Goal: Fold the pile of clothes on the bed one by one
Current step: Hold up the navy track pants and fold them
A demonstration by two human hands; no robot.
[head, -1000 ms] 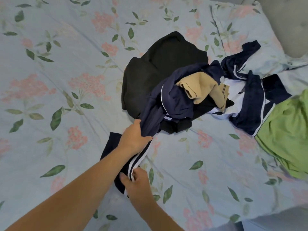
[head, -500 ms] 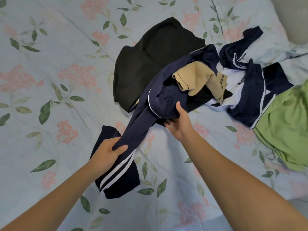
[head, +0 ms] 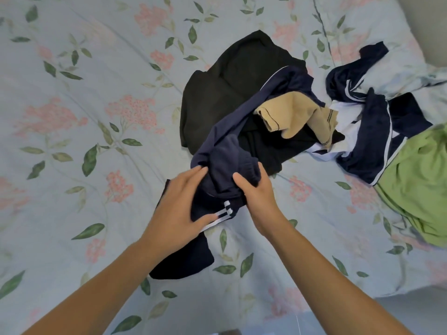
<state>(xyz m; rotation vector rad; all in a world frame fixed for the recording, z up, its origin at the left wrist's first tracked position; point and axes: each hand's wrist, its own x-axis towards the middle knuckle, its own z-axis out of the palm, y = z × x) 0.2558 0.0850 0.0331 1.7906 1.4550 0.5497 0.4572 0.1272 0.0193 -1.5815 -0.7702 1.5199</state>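
Floral bedsheet [head: 72, 117], both hands' grip on navy striped trousers [head: 217, 151], left hand [head: 179, 204], right hand [head: 256, 192]

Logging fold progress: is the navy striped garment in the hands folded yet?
Not folded: the navy striped garment is bunched between left hand and right hand.

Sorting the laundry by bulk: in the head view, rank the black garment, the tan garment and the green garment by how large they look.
1. black garment
2. green garment, cut off by the frame edge, so unsure
3. tan garment
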